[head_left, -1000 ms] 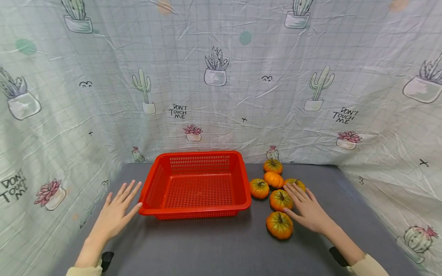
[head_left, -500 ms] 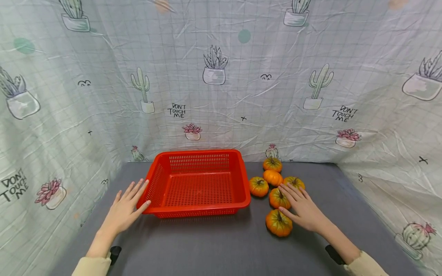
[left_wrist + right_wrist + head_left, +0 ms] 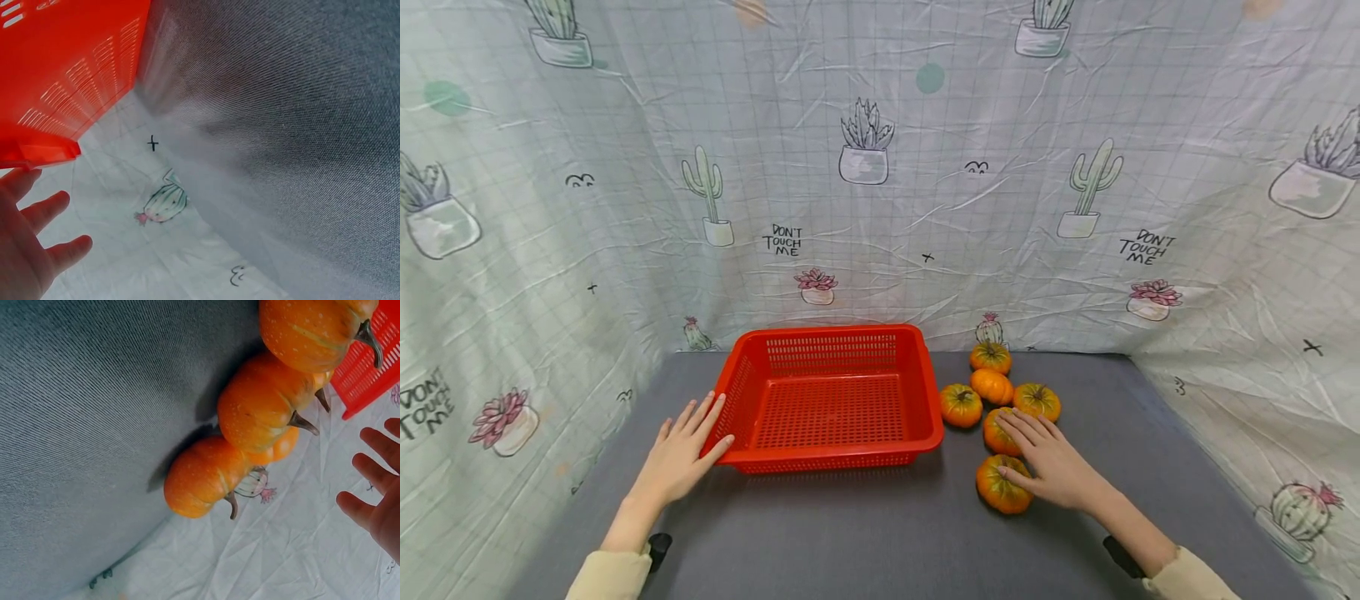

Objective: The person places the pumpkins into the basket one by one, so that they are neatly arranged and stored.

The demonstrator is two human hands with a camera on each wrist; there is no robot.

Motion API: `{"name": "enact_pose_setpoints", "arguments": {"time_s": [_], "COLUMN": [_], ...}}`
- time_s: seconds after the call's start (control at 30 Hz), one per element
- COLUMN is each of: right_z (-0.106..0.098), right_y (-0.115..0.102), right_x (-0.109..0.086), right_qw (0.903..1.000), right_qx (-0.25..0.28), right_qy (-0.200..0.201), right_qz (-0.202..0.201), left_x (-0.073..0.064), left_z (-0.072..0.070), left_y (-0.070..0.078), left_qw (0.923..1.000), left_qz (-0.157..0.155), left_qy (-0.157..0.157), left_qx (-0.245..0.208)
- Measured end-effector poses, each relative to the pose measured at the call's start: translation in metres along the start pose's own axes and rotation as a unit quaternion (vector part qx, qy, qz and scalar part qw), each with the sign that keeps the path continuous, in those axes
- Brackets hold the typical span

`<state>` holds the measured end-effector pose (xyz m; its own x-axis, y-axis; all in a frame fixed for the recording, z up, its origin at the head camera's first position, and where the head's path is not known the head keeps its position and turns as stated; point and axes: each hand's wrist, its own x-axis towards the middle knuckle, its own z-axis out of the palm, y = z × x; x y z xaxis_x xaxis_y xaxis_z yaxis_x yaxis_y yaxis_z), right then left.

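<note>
The right hand's [image 3: 1060, 471] fingers were extended, grasping nothing, over the nearest pumpkin [image 3: 998, 498] and the one [image 3: 997, 439] just behind it; contact could not be told. Each looked hard-rinded, moderately heavy and apt to roll, best cupped round its ribbed sides, sparing the stem [image 3: 304, 422]. Four more pumpkins [image 3: 961, 407] clustered toward the far edge of the bench [image 3: 850, 533]. The left hand's [image 3: 664, 468] fingers were straight at the left rim of the red plastic basket [image 3: 838, 456], likely light, slightly springy and best held there.
</note>
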<state>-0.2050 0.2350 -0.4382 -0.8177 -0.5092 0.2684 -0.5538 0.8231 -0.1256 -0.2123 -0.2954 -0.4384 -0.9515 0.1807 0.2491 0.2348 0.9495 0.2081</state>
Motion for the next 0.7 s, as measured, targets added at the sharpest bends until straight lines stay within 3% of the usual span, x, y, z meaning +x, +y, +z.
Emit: {"name": "enact_pose_setpoints", "arguments": {"time_s": [0.27, 0.7], "right_z": [0.008, 0.022], "right_y": [0.001, 0.007], "right_x": [-0.009, -0.021], "right_qw": [0.9992, 0.9956], "right_qx": [-0.021, -0.044], "right_qy": [0.013, 0.030], "right_qz": [-0.030, -0.078], "left_x": [-0.001, -0.002], "left_z": [0.000, 0.006], "left_y": [0.003, 0.000], "left_qw": [0.9999, 1.0000], "left_qz": [-0.007, 0.000], "left_qy": [-0.010, 0.003], "left_qx": [-0.004, 0.003]}}
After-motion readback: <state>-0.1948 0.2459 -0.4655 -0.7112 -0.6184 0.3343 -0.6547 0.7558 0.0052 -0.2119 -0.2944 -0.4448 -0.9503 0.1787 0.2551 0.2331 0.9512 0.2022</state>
